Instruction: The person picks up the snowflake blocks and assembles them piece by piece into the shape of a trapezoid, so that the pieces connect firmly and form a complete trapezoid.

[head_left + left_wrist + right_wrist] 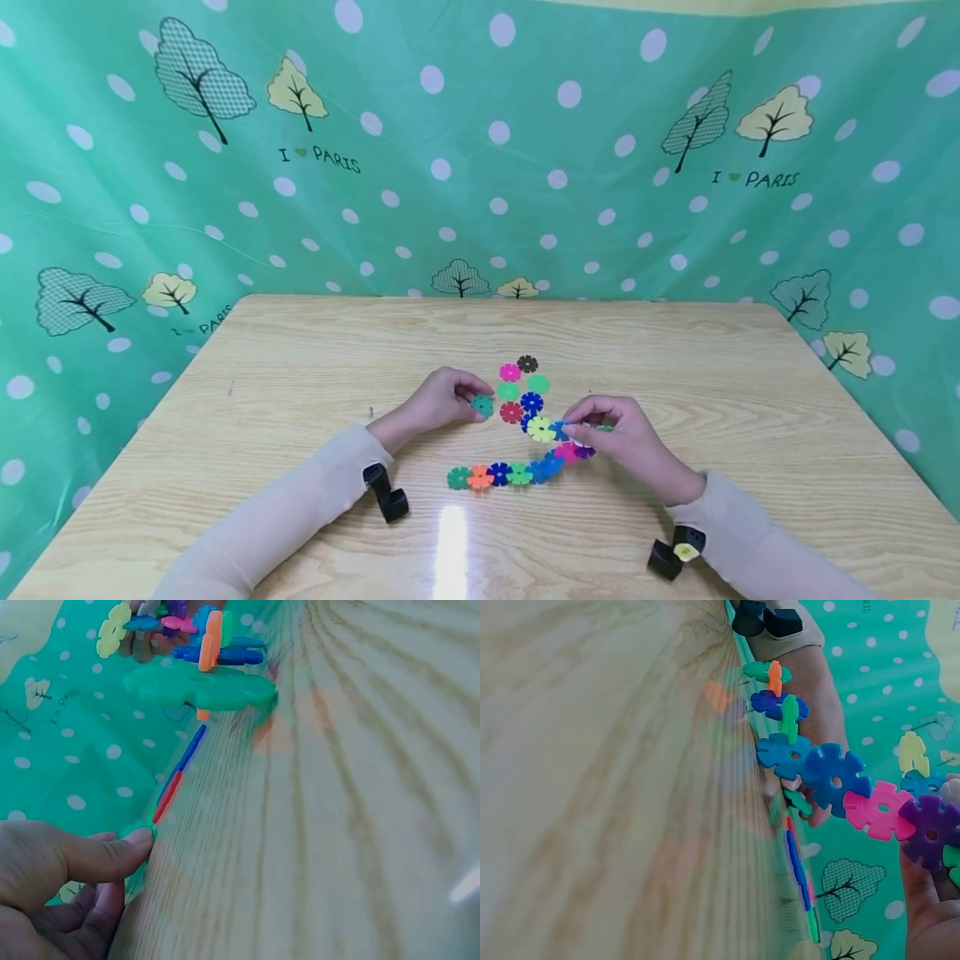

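Near the middle of the table, my left hand (444,400) pinches a teal-green notched plastic disc (482,407) between thumb and fingers, low by the tabletop. My right hand (621,427) grips one end of a curved chain of interlocked notched discs (519,474). Along the chain are teal, orange, dark blue, green, blue, pink, purple and yellow discs. In the right wrist view, the right fingers (922,889) sit behind the purple disc (931,832). The chain's teal end disc (202,686) looms large in the left wrist view. The right palm is partly hidden.
Between the hands and beyond lie loose notched discs: red (512,412), dark blue (532,402), green (538,383), pink (510,372) and brown (528,364). A green dotted curtain (465,208) hangs behind the wooden table (315,350).
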Motion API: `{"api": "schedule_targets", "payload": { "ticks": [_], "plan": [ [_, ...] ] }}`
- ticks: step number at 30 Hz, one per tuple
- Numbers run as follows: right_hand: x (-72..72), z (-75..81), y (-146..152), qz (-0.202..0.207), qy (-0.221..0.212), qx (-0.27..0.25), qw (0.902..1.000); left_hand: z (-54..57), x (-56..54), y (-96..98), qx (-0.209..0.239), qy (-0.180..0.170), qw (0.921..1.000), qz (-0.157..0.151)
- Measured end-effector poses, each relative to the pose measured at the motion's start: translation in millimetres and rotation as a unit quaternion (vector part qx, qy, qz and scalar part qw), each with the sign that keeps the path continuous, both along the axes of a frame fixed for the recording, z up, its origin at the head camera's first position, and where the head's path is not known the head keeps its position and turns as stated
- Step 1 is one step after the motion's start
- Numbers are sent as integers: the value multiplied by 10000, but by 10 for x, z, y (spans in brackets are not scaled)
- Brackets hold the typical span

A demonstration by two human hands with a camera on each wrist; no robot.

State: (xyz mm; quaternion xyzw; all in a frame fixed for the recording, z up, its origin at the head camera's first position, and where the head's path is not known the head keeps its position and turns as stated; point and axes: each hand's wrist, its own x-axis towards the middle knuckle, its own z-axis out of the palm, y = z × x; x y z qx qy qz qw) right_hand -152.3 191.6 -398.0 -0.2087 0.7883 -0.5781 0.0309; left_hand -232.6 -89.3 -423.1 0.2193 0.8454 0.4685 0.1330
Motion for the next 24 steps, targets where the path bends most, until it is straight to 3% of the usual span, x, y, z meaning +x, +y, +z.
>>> {"api": "schedule_targets", "payload": {
  "ticks": [16, 20, 24],
  "plan": [
    [-8, -2, -33, -77, 24, -6, 10000, 31, 9, -59, 248, -437, 9981, 359],
    [-13, -18, -37, -104, 59, 19, 9999, 103, 58, -68, 607, -618, 9957, 321],
    [-21, -17, -52, -122, 13, 23, 9999, 231, 171, -44, 968, -520, 9939, 110]
  ]
}}
